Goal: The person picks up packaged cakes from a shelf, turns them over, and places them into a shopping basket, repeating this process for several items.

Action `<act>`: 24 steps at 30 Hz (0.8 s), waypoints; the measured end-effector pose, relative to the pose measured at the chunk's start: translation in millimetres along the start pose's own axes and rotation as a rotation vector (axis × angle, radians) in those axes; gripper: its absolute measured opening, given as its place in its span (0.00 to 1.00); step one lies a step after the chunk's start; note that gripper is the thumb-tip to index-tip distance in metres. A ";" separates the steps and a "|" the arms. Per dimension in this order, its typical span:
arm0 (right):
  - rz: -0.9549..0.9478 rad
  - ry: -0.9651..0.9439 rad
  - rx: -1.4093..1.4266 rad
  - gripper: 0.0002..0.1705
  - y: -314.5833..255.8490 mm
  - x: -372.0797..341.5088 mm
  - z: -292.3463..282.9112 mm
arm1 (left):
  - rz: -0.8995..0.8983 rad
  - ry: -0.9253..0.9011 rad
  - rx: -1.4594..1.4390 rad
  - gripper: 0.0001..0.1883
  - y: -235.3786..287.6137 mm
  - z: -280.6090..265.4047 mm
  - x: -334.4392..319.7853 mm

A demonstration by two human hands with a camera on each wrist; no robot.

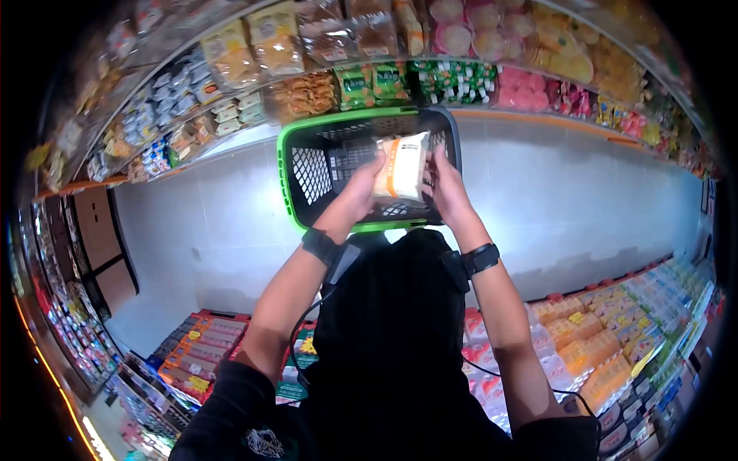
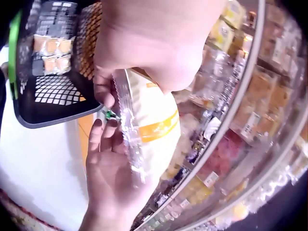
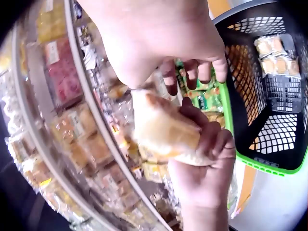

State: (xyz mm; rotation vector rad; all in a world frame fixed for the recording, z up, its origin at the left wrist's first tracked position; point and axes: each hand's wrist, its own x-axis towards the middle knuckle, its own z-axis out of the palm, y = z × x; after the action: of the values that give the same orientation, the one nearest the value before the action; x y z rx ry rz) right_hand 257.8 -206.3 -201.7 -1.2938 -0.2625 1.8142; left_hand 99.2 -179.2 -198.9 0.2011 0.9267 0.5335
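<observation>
A puffy cream-white food packet [image 1: 401, 170] with an orange band and crimped ends is held over the shopping basket [image 1: 286, 173]. My left hand [image 1: 360, 190] grips it from the left side, thumb and fingers around its edge. On the other side, my right hand [image 1: 452, 190] is right beside the packet with its fingers loosely bent, not closed on it. In the right wrist view those right fingers hang apart, above the packet [image 3: 166, 127]. The basket is black mesh with a bright green rim; inside lie small clear packets of pale square pastries [image 2: 54, 48].
Shelves of bagged snacks, including green bags [image 1: 373, 83] and pink packs [image 1: 523, 88], curve along the far side above the basket. Pale floor [image 1: 207, 192] stretches to both sides. Behind me are stacked orange packs [image 1: 588, 349] and red-toned cartons [image 1: 204, 353].
</observation>
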 end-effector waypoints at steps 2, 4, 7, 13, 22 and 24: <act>0.046 -0.033 0.114 0.34 23.0 21.7 -23.7 | -0.259 -0.085 0.025 0.21 -33.9 -52.4 45.3; 0.250 -0.190 0.300 0.37 63.8 57.9 -50.4 | -0.443 -0.809 -0.469 0.18 -76.2 -104.6 96.7; 0.252 -0.025 0.285 0.36 113.5 101.3 -82.8 | -0.318 0.029 0.105 0.16 -84.0 -76.6 116.6; 0.358 0.692 0.079 0.48 227.7 210.4 -156.3 | -0.148 0.300 0.467 0.27 -174.8 -199.5 249.8; 0.386 0.980 -0.310 0.37 361.3 344.1 -271.3 | -0.193 0.238 0.585 0.22 -245.4 -296.6 386.9; 0.415 0.988 -0.308 0.37 384.0 357.8 -285.3 | -0.231 0.298 0.744 0.15 -276.6 -327.0 420.4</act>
State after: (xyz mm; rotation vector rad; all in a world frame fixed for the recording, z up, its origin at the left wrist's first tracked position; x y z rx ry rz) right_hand 269.1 -256.5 -796.9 -2.4249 0.3072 1.2443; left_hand 136.2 -216.7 -796.8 0.6877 1.3948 -0.0208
